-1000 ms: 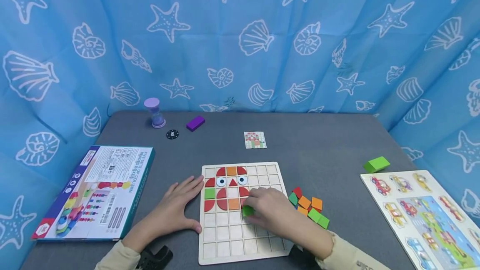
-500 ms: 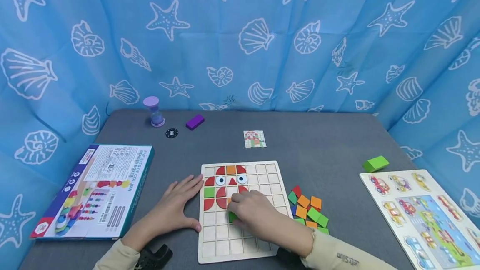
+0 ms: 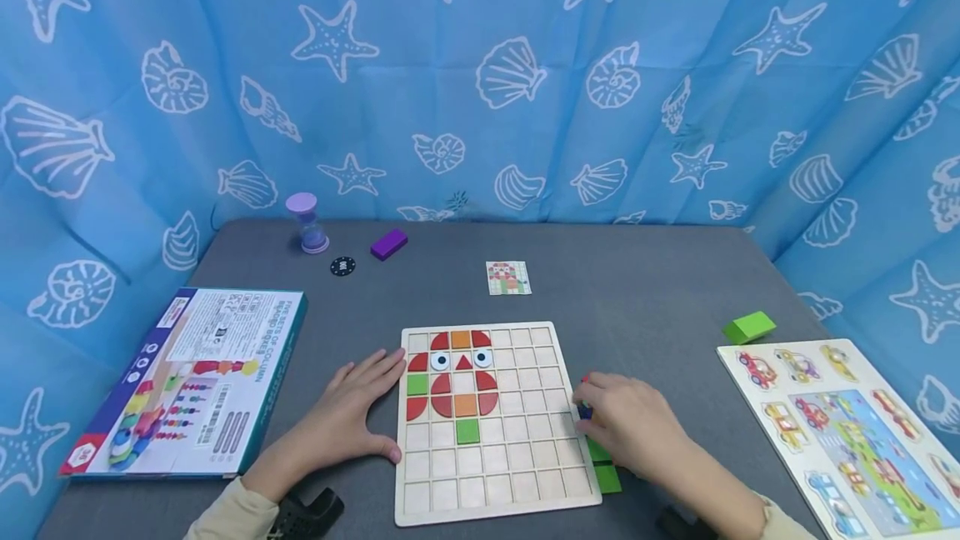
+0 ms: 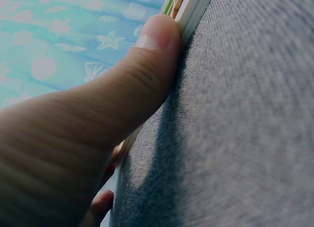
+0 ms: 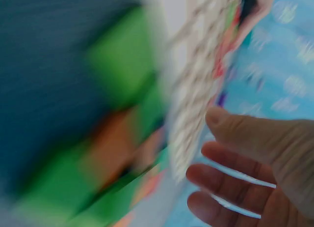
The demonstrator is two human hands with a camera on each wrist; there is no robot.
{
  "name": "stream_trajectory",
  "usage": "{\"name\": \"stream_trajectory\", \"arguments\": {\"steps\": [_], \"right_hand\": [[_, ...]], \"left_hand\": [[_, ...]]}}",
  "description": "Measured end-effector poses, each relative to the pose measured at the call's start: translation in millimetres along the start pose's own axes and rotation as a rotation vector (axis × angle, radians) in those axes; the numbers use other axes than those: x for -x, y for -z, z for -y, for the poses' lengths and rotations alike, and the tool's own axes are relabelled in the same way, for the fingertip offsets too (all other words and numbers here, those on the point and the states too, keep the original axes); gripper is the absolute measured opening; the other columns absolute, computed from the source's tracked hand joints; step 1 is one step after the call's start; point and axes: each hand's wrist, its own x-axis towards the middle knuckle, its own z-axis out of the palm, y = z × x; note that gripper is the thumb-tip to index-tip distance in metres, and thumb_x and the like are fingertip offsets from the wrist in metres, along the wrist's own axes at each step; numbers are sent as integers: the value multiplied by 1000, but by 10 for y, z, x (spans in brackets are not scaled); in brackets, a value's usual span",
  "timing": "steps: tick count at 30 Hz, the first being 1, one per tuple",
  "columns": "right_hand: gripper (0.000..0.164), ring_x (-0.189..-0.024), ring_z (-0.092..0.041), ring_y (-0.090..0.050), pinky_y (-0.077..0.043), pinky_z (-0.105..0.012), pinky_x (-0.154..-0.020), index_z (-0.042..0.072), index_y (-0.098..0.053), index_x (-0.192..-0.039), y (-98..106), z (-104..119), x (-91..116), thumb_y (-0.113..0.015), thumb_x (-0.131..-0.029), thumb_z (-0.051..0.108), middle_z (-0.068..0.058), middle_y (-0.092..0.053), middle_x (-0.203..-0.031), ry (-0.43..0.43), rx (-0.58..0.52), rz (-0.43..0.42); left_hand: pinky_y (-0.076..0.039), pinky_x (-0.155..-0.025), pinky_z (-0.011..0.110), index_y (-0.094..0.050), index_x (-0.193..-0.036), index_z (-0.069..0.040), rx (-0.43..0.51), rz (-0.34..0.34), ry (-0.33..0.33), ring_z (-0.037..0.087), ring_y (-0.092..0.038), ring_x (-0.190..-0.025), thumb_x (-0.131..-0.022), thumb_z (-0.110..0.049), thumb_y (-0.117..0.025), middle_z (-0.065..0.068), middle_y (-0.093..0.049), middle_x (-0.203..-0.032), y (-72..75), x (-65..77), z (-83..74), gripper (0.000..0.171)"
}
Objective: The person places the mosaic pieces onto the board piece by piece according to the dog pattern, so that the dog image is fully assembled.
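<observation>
Head view: grey table (image 3: 637, 311) before blue seashell curtain (image 3: 420, 48), left grip (image 3: 347, 411) spread against board (image 3: 525, 486), right grip (image 3: 633, 419) spread by blocks (image 3: 607, 478).

Grid board (image 3: 495, 462), pale wood, flat, partly filled with red, orange and green pieces (image 3: 465, 405); edge against left hand (image 3: 352, 407). Loose green tiles (image 3: 607, 479), just beside right hand (image 3: 630, 422).

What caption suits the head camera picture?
Left hand touching a partly filled grid board, right hand over loose blocks beside it.

Green square (image 3: 467, 431) now set below orange square (image 3: 466, 404); right hand (image 3: 628, 422) moved off board (image 3: 522, 457) to loose pieces (image 3: 607, 479).
</observation>
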Motion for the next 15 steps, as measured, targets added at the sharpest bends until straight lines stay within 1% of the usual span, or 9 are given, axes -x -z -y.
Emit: {"name": "stream_trajectory", "arguments": {"steps": [2, 3, 4, 6, 8, 11, 15], "right_hand": [[22, -55, -3, -38, -34, -21, -49, 21, -64, -78, -27, -125, 113, -77, -64, 29, 12, -50, -67, -118, 19, 42], [23, -55, -4, -38, -33, -21, -48, 20, -63, -79, -39, -169, 152, -77, -64, 31, 12, -49, -67, -171, 26, 76], [23, -55, -5, -37, -32, -22, -48, 20, -63, -80, -51, -207, 185, -77, -65, 32, 11, -49, -67, -216, 28, 108], [25, -58, -7, -40, -36, -25, -50, 20, -63, -82, -74, -260, 231, -76, -65, 33, 10, -52, -70, -279, 26, 153], [26, -60, -8, -42, -39, -27, -52, 19, -64, -85, -90, -292, 258, -76, -65, 32, 8, -54, -73, -314, 17, 180], [27, -63, -9, -45, -44, -30, -56, 19, -64, -85, -105, -312, 285, -77, -65, 29, 7, -57, -78, -335, -6, 192], [28, -63, -8, -45, -44, -29, -57, 19, -63, -86, -89, -269, 280, -78, -64, 26, 8, -57, -79, -328, -27, 161]], "left_hand": [[-10, -103, 55, -27, -141, -18, 0, -3, -4, 22, -13, -136, -45, -77, -60, -7, -19, -147, 10, 3, 4, 117], [-10, -103, 56, -27, -141, -17, -2, -6, -6, 22, -13, -135, -45, -77, -60, -6, -20, -147, 14, 3, 7, 117], [-10, -102, 56, -27, -141, -17, -5, -9, -8, 23, -13, -135, -45, -77, -59, -6, -20, -147, 17, 4, 9, 117], [-10, -102, 56, -27, -141, -17, -3, -16, -12, 23, -14, -135, -45, -77, -60, -6, -20, -147, 22, 5, 11, 117], [-10, -102, 56, -27, -141, -17, -9, -16, -16, 23, -14, -135, -46, -77, -59, -6, -20, -147, 20, 4, 13, 117], [-10, -102, 56, -26, -141, -18, -5, -6, -17, 22, -13, -136, -46, -78, -59, -7, -19, -147, 11, 1, 12, 117], [-10, -103, 56, -26, -141, -18, 5, 2, -12, 22, -13, -136, -46, -78, -59, -7, -19, -147, 0, 1, 13, 116]]}}
